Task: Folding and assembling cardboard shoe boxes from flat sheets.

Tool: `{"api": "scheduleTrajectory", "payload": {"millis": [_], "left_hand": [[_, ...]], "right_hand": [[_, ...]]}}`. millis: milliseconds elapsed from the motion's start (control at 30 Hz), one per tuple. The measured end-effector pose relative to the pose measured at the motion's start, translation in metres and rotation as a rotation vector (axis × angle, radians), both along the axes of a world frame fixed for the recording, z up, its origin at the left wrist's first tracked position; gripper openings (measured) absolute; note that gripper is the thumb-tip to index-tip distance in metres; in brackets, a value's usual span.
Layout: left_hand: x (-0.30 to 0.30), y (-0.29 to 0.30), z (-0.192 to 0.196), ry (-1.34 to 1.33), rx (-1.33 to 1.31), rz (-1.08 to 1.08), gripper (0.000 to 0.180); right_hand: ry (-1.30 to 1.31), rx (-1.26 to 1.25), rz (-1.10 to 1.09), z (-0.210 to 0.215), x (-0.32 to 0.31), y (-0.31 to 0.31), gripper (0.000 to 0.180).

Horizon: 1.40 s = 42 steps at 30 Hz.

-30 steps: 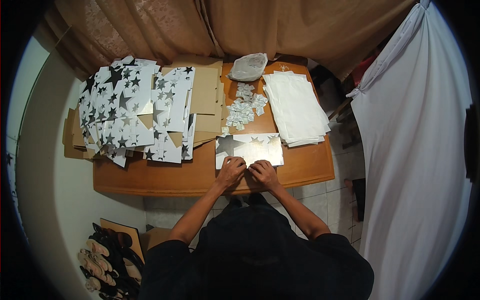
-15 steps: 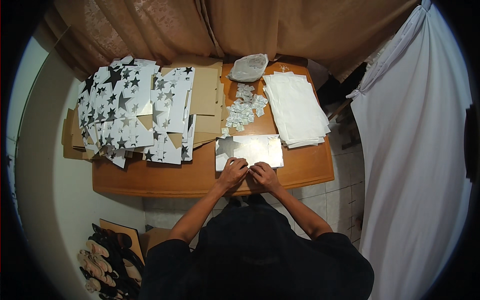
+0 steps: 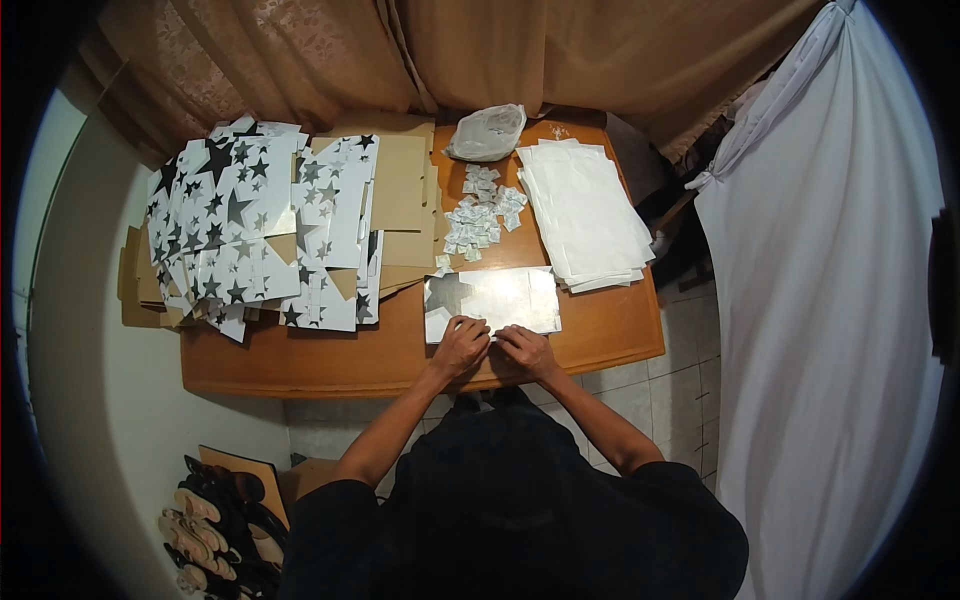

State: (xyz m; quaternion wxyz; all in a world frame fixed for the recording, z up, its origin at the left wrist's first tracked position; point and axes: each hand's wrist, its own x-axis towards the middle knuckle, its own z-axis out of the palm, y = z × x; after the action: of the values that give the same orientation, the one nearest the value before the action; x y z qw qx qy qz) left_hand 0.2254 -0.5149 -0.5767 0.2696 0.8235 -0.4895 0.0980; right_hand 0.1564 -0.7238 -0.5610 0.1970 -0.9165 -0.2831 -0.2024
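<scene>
A flat white box (image 3: 510, 295) with a large grey star at its left end and a glossy top lies near the table's front edge. Side by side at its near edge are my left hand (image 3: 463, 345) and my right hand (image 3: 524, 349), fingers bent and closed on that edge. A small pale bit shows between the fingertips; whether it belongs to the box I cannot tell. Just beyond the box lies a loose heap of small white sachets (image 3: 474, 230).
Star-printed box sheets (image 3: 225, 220) are piled at the left, partly over brown cardboard (image 3: 404, 185). White paper sheets (image 3: 585, 215) are stacked at the right. A clear plastic bag (image 3: 487, 132) sits at the back of the wooden table (image 3: 300, 365). Shoes (image 3: 215, 530) stand lower left.
The whole view has shifted slightly left. Both hands stay at the box's near edge, with only a slight change in the fingers.
</scene>
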Motion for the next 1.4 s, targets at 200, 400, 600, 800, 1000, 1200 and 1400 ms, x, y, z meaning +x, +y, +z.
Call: {"api": "scheduleTrajectory", "payload": {"millis": [200,400,600,800,1000,1200,1400], "left_hand": [[0.000,0.001,0.000,-0.012,0.008,-0.006,0.017],[-0.002,0.000,0.004,0.096,-0.028,0.046,0.020],[-0.003,0.001,0.008,0.115,-0.108,0.056,0.020],[-0.004,0.000,-0.002,0.070,-0.077,0.078,0.018],[-0.001,0.000,-0.006,0.096,-0.052,0.056,0.016],[-0.003,-0.002,-0.011,0.022,-0.037,0.074,0.018],[-0.003,-0.003,-0.010,-0.040,-0.012,0.072,0.018]], "right_hand": [[0.031,0.035,-0.048,-0.007,0.000,-0.001,0.034],[0.172,0.158,-0.083,0.002,0.001,-0.005,0.032],[0.014,0.019,-0.037,-0.002,0.001,-0.006,0.025],[0.047,0.113,-0.115,-0.011,0.005,-0.004,0.022],[0.025,0.194,-0.088,-0.017,0.008,-0.006,0.017],[0.183,0.203,-0.177,-0.011,0.007,0.003,0.018],[0.095,0.175,-0.167,-0.013,0.006,0.003,0.017]]}}
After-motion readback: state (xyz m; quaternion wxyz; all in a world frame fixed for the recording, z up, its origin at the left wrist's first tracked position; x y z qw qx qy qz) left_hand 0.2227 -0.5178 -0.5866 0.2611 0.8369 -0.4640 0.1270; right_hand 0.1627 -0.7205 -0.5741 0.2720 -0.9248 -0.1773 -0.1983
